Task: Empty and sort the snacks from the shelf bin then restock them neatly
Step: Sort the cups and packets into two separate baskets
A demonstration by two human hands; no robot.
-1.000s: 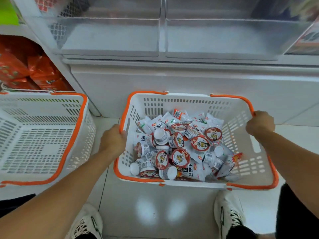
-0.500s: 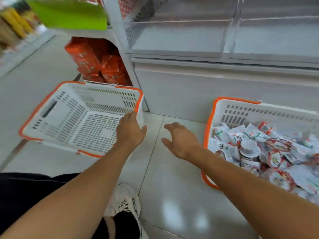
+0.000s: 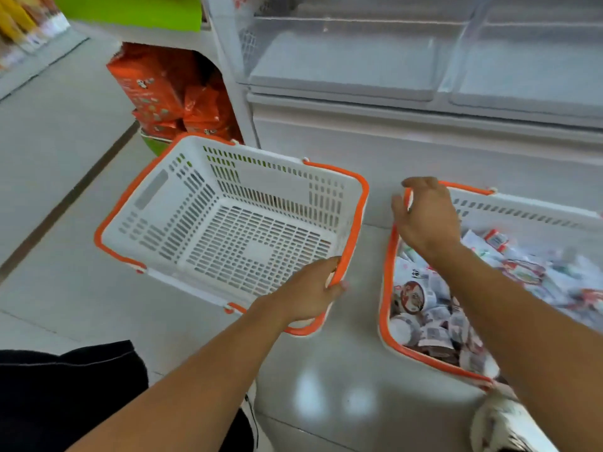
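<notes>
The left hand (image 3: 306, 295) grips the near corner of the empty basket (image 3: 182, 194), which is tilted up off the floor (image 3: 58, 132). The right hand (image 3: 424, 216) hangs with loose fingers over the full basket (image 3: 386, 288); the snacks (image 3: 434, 308) lie just under it

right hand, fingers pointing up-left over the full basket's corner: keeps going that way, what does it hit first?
Probably nothing soon. The right hand points past the full basket rim toward bare floor, then the white cabinet base. Depth is unclear, and the empty basket lies left of that line.
</notes>
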